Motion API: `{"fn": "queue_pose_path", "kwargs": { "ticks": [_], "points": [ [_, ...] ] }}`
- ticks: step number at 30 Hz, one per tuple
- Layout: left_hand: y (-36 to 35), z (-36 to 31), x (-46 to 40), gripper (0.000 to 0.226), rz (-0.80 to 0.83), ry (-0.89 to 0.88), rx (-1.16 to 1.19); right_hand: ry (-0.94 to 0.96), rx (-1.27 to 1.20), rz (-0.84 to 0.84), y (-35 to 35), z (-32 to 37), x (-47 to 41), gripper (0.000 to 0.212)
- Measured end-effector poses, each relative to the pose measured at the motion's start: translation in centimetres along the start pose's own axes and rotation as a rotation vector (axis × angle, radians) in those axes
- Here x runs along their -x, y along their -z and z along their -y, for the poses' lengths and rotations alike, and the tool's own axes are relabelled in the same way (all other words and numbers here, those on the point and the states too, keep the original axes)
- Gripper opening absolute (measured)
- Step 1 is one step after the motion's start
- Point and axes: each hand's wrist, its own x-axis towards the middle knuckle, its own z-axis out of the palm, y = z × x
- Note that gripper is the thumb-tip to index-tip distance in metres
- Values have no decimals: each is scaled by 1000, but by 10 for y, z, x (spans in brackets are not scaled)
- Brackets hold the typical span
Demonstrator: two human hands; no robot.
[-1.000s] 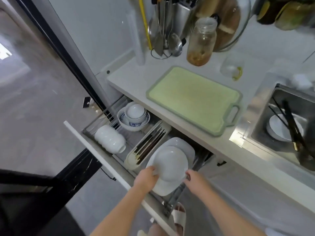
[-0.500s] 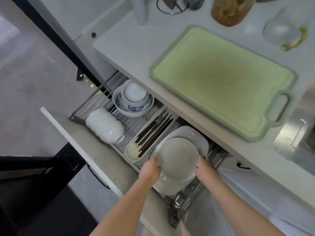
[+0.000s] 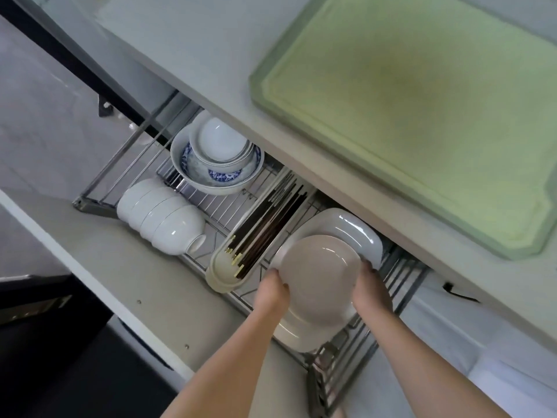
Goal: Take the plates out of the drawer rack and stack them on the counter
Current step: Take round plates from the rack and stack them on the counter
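A round white plate (image 3: pixel 319 276) lies on top of a stack of larger, squarish white plates (image 3: pixel 358 230) in the right end of the pulled-out wire drawer rack (image 3: pixel 401 285). My left hand (image 3: pixel 272 292) grips the plate stack at its left edge. My right hand (image 3: pixel 372 292) grips it at the right edge. Both thumbs rest on the round plate's rim. The white counter (image 3: pixel 223 64) runs above the drawer.
A green cutting board (image 3: pixel 422 110) covers much of the counter at upper right. In the rack sit a tray of dark chopsticks (image 3: pixel 259 233), a row of white bowls on their sides (image 3: pixel 159 215) and nested blue-patterned bowls (image 3: pixel 217 158). The drawer's front panel (image 3: pixel 120 282) is near me.
The camera has moved down and closer to the drawer. Both hands stay on the plate edges, and the stack has barely moved in the rack.
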Motion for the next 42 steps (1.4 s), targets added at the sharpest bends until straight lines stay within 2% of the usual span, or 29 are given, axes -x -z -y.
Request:
{"fn": "queue_pose_path", "kwargs": {
  "ticks": [4, 7, 10, 14, 18, 24, 29, 32, 35, 42],
  "points": [
    [-1, 0, -2, 14, -10, 19, 68, 4, -17, -11, 3, 1, 0, 41],
    [9, 1, 2, 22, -9, 34, 50, 3, -39, -37, 8, 6, 7, 45],
    [25, 2, 15, 31, -21, 14, 27, -37, -76, -19, 20, 14, 25, 39],
    [51, -1, 40, 35, -24, -47, 48, -6, -18, -40, 35, 15, 57, 40],
    [74, -5, 73, 29, -22, -149, 7, 18, -142, -88, 45, 5, 95, 40],
    [88, -23, 124, 39, 15, -269, 34, -29, -428, -169, 72, -16, 154, 36],
    [81, -41, 162, 43, 47, -391, 15, -31, -592, -215, 94, -53, 193, 36],
    [66, -52, 186, 32, 56, -475, -74, -40, -722, -265, 101, -82, 213, 39],
    [43, -64, 211, 17, 73, -553, -110, -54, -819, -309, 102, -119, 233, 33],
    [-36, -98, 286, 21, 157, -666, -35, -116, -1027, -394, 118, -221, 282, 39]
  ]
}}
